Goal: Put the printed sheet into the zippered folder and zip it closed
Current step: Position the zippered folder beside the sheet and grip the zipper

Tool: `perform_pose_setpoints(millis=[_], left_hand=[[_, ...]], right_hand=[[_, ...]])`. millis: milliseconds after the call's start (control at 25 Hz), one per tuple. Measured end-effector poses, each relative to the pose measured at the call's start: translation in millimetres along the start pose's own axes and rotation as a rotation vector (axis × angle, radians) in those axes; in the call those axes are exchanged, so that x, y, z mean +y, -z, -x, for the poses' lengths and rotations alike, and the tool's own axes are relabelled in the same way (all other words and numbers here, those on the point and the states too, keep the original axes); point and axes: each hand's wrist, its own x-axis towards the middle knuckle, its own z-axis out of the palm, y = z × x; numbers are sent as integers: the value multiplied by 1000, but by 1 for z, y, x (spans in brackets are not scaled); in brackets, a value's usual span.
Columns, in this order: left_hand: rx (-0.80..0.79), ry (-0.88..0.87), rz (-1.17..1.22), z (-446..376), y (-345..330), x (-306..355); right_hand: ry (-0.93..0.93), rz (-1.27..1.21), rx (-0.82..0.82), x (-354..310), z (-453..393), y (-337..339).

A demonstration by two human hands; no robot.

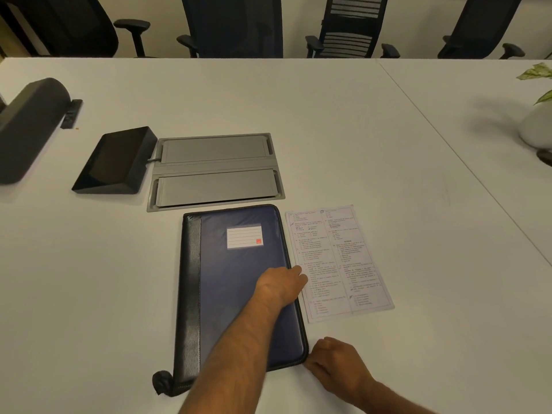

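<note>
Plenty of bare white table [343,130] is seen to the right and far side, so lots of free room there. Just behind the dark blue zippered folder with black leather spine [236,264] a grey flip-lid cable box [216,171] is set in, a black angled screen device [115,161] beside it. Office chairs [231,25] are lined along the far edge. The printed white sheet [339,261] lies flat, touching the folder's right edge. The left hand [282,286] is laid on that edge, fingers curled. The right hand [336,364] is pressed against the near right corner, fingers bunched; whether anything's pinched can't be told.
</note>
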Motion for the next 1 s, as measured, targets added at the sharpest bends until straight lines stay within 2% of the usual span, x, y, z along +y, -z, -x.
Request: perform_pose_setpoints(millis=[160, 360, 480, 600, 760, 880, 1000], left_hand=[[16, 22, -10, 4, 4, 4], [34, 37, -9, 10, 6, 7], [32, 44, -8, 11, 6, 8], [36, 46, -6, 11, 6, 8], [20, 0, 22, 16, 3, 4], [53, -23, 221, 25, -1, 1], [132, 90, 561, 44, -5, -1]], right_hand=[[-118, -89, 69, -26, 10, -16], [-316, -123, 32, -61, 5, -30], [-354, -138, 70, -79, -3, -36], [-462, -288, 44, -89, -10, -46], [-483, -279, 20, -91, -12, -44], [-469, -257, 9, -90, -12, -39], [-491, -271, -15, -92, -12, -37]])
